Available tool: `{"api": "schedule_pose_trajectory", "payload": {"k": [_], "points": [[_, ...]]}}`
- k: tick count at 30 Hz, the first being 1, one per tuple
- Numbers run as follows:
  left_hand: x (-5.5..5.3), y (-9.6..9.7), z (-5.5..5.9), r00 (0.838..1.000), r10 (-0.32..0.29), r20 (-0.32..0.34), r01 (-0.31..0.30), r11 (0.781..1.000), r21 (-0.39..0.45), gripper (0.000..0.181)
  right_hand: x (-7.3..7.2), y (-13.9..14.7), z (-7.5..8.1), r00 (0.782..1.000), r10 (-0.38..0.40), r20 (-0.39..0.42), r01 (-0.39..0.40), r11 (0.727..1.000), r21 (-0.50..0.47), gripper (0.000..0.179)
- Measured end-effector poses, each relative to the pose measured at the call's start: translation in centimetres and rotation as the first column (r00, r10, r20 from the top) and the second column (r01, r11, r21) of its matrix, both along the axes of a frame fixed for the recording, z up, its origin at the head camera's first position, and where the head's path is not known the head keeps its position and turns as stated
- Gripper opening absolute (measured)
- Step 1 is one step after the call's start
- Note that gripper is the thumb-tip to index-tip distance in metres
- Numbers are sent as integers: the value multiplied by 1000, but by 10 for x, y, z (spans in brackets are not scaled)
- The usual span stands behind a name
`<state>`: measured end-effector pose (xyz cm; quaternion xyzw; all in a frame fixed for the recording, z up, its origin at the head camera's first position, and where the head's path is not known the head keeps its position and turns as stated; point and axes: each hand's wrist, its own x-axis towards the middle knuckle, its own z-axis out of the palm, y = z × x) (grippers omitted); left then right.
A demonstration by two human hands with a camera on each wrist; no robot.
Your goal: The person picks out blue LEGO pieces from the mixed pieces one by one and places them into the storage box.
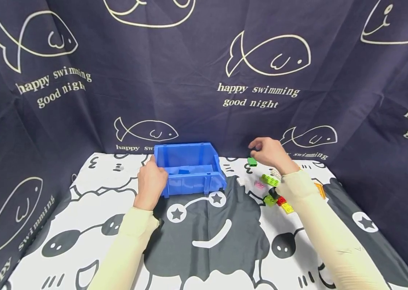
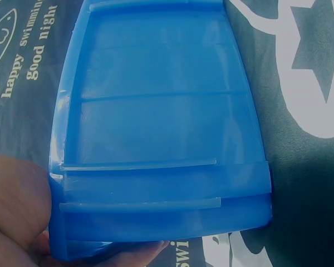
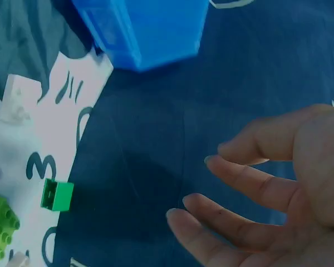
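One hand (image 1: pixel 151 178) (the left) grips a blue bin (image 1: pixel 194 184).

Backdrop (image 1: pixel 189 80): navy fabric, hung at rear and both sides, softly creased; printed with pale fish outlines (image 1: pixel 269 56) and lettering (image 1: pixel 258 90), "happy swimming good night." Tablecloth (image 1: pixel 233 249): white and charcoal, lightly wrinkled; cartoon faces, dark ovals, white star-marked discs (image 1: pixel 365 222); far edge against backdrop. Light: soft, fairly even.
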<state>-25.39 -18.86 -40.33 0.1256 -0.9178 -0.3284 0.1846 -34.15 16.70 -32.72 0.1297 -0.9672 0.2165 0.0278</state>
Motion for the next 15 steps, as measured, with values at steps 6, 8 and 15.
{"api": "schedule_pose_trajectory", "payload": {"k": [6,8,15], "points": [[-1,-1,1,1000,9,-6,-9,1000,-14,51,-8,35,-3,993,-80,84,84,996,-38,36],[0,-2,1,1000,12,0,-12,1000,-12,53,-12,47,-8,989,-102,109,107,994,-36,39],[0,-1,0,1000,4,0,-4,1000,7,54,-21,79,-29,977,-147,154,143,989,38,51]]}}
